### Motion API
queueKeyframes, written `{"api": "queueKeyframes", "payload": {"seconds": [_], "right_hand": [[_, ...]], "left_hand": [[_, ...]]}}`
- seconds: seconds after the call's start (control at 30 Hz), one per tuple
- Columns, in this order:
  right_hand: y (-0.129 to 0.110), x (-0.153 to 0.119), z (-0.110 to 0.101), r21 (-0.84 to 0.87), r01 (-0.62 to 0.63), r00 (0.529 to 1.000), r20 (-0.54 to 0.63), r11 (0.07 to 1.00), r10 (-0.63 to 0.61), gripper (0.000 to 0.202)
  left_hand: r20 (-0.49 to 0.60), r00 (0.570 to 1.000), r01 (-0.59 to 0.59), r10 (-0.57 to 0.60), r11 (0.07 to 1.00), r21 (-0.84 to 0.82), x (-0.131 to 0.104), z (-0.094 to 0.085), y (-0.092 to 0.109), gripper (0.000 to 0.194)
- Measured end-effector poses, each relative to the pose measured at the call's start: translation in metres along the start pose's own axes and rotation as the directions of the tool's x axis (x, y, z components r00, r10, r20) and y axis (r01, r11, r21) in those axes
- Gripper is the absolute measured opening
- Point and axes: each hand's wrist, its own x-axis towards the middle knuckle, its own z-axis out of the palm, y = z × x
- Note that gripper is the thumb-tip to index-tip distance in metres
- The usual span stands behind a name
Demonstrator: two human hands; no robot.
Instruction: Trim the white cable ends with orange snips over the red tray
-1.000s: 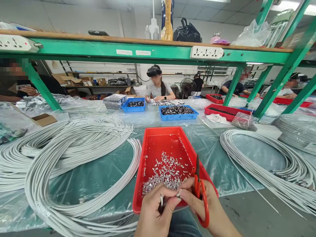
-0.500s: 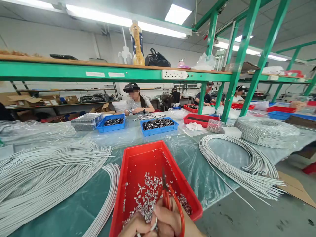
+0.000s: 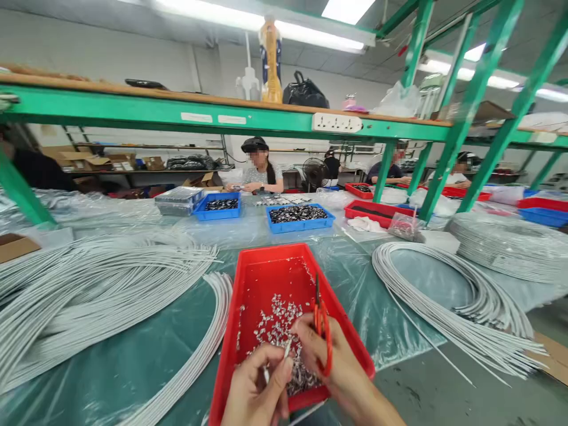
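Left hand (image 3: 261, 381): pinching thin white round cable (image 3: 287, 349); best held steady.
Right hand (image 3: 333, 349): holding red-handled, dark-bladed scissors (image 3: 328, 349); point blades clear.
Red plastic tray (image 3: 261, 272): below both hands.

I could see the person's left hand (image 3: 255, 384) held low in front, its thumb and forefinger drawn into a pinch. Just beside it, the right hand (image 3: 326, 343) was curled with fingers bent inward, the bare forearm (image 3: 375, 402) slanting in from the person's right.
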Motion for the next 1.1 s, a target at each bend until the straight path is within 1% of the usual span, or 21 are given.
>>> {"api": "queueKeyframes", "payload": {"seconds": [0.1, 0.23, 0.33, 0.4, 0.47, 0.53, 0.57, 0.67, 0.73, 0.77, 0.83, 0.87, 0.93, 1.0, 1.07, 1.1], "right_hand": [[0.006, 0.002, -0.002, 0.005, -0.027, 0.997, 0.078, 1.0, 0.027, 0.035], [0.01, -0.002, -0.003, 0.047, -0.056, 0.98, 0.195, 0.997, 0.046, 0.033], [0.013, -0.004, -0.003, 0.14, -0.174, 0.955, 0.264, 0.975, 0.133, 0.035], [0.014, -0.003, -0.003, 0.203, -0.275, 0.925, 0.323, 0.94, 0.201, 0.039], [0.014, -0.004, -0.003, 0.245, -0.332, 0.903, 0.361, 0.911, 0.232, 0.038], [0.011, -0.006, -0.003, 0.262, -0.315, 0.91, 0.357, 0.912, 0.211, 0.033], [0.01, -0.007, -0.004, 0.259, -0.286, 0.92, 0.344, 0.922, 0.189, 0.03], [0.005, -0.01, -0.004, 0.227, -0.199, 0.945, 0.302, 0.953, 0.126, 0.025], [0.003, -0.01, -0.001, 0.222, -0.212, 0.939, 0.315, 0.952, 0.136, 0.026], [0.004, -0.009, 0.0, 0.23, -0.244, 0.928, 0.336, 0.942, 0.158, 0.028], [0.005, -0.007, 0.004, 0.252, -0.323, 0.897, 0.39, 0.912, 0.21, 0.037], [0.005, -0.006, 0.006, 0.258, -0.356, 0.881, 0.414, 0.898, 0.23, 0.043], [0.007, -0.005, 0.008, 0.259, -0.373, 0.868, 0.438, 0.891, 0.236, 0.052], [0.007, -0.004, 0.007, 0.242, -0.318, 0.884, 0.426, 0.916, 0.194, 0.049], [0.007, -0.005, 0.003, 0.203, -0.211, 0.911, 0.395, 0.956, 0.117, 0.037], [0.007, -0.006, 0.001, 0.173, -0.153, 0.921, 0.383, 0.973, 0.077, 0.033]], "left_hand": [[0.012, 1.0, 0.022, -0.021, 0.997, -0.067, -0.002, 0.002, 0.003, 0.051], [0.031, 0.999, 0.027, -0.023, 0.991, -0.131, -0.001, 0.002, -0.002, 0.049], [0.084, 0.996, 0.046, -0.031, 0.981, -0.186, -0.002, 0.001, -0.003, 0.049], [0.135, 0.99, 0.071, -0.04, 0.97, -0.231, -0.003, -0.001, -0.001, 0.051], [0.19, 0.981, 0.101, -0.05, 0.958, -0.267, -0.003, -0.005, 0.0, 0.05], [0.262, 0.963, 0.143, -0.066, 0.947, -0.287, -0.001, -0.009, -0.002, 0.046], [0.317, 0.946, 0.168, -0.071, 0.941, -0.293, 0.001, -0.012, -0.004, 0.044], [0.487, 0.871, 0.231, -0.062, 0.927, -0.294, 0.006, -0.017, -0.009, 0.044], [0.559, 0.827, 0.246, -0.049, 0.928, -0.281, 0.007, -0.018, -0.009, 0.046], [0.573, 0.818, 0.245, -0.05, 0.931, -0.269, 0.006, -0.019, -0.008, 0.046], [0.557, 0.828, 0.235, -0.063, 0.942, -0.242, 0.004, -0.019, -0.003, 0.045], [0.537, 0.841, 0.232, -0.07, 0.943, -0.24, 0.003, -0.019, -0.001, 0.045], [0.493, 0.867, 0.234, -0.074, 0.934, -0.271, 0.001, -0.019, 0.002, 0.044], [0.477, 0.877, 0.242, -0.062, 0.914, -0.327, 0.001, -0.018, 0.003, 0.042], [0.489, 0.871, 0.259, -0.052, 0.894, -0.366, 0.001, -0.018, 0.003, 0.041], [0.507, 0.86, 0.277, -0.053, 0.883, -0.379, 0.001, -0.019, 0.003, 0.041]]}}
